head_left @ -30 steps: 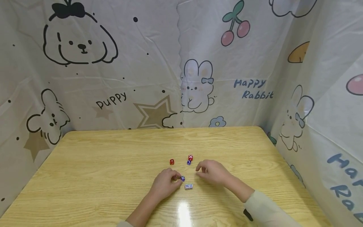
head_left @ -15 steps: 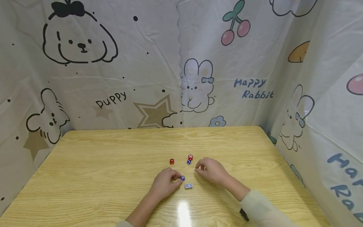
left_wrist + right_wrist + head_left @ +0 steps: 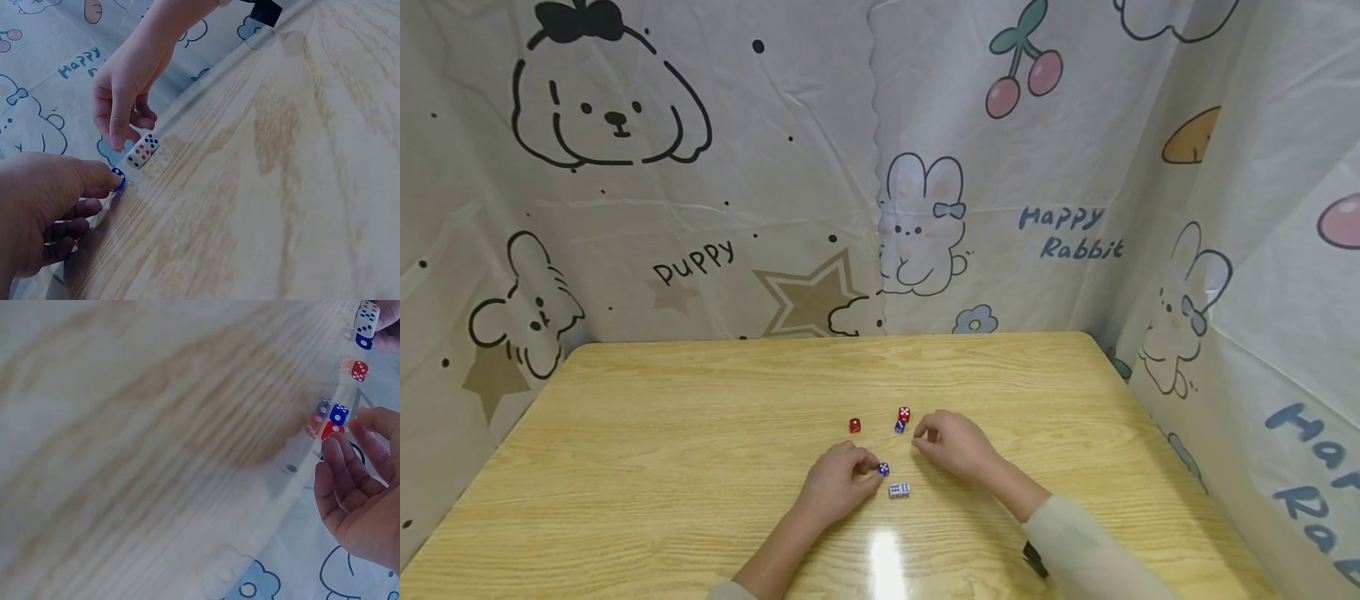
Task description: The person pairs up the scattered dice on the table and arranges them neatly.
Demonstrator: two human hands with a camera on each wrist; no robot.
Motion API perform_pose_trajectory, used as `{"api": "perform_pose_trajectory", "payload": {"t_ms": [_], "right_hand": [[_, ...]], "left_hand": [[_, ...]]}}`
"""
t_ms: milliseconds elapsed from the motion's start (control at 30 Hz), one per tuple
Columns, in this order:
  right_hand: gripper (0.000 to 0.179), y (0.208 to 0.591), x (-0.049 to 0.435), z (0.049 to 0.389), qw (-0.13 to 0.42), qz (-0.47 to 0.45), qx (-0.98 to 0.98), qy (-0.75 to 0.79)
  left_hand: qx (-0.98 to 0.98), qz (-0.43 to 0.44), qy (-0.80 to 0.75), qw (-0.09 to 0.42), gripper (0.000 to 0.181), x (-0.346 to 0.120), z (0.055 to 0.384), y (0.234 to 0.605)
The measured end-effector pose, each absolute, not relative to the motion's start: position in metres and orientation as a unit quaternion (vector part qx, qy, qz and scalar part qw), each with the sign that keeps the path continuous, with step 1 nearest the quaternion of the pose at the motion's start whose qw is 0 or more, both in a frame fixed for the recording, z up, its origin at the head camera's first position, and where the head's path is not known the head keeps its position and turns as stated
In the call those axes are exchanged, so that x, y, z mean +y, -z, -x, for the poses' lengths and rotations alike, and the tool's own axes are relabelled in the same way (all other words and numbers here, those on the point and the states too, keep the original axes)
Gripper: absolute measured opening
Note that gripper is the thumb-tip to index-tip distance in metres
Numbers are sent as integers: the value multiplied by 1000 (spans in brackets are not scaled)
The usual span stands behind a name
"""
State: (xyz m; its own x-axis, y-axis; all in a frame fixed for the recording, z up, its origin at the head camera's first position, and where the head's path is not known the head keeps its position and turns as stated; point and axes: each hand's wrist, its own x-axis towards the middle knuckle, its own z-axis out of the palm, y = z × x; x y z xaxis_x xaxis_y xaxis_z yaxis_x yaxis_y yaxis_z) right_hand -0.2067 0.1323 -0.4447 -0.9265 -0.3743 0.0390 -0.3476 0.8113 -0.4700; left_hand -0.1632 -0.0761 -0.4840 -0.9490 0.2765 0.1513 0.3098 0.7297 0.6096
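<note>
Dice counted: six, lower centre of the frame — two red dice (image 3: 854,426), two blue dice (image 3: 883,469), two white dice (image 3: 894,492). Hands: two — one left hand (image 3: 838,482), one right hand (image 3: 958,444). Sleeves (image 3: 1093,550): two, lower edge. Table (image 3: 662,433): one.

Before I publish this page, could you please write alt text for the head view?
A person's left hand pinches a blue die beside two white dice on a wood-grain table, while the right hand is close to another blue die and a red die. A second red die lies apart; cartoon-printed cloth hangs behind.
</note>
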Motion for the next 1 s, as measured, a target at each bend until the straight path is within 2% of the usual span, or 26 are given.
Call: {"api": "perform_pose_trajectory", "payload": {"t_ms": [1000], "right_hand": [[9,454,122,223,25,173,952,251]], "left_hand": [[-930,162,328,32,16,-77,164,486]]}}
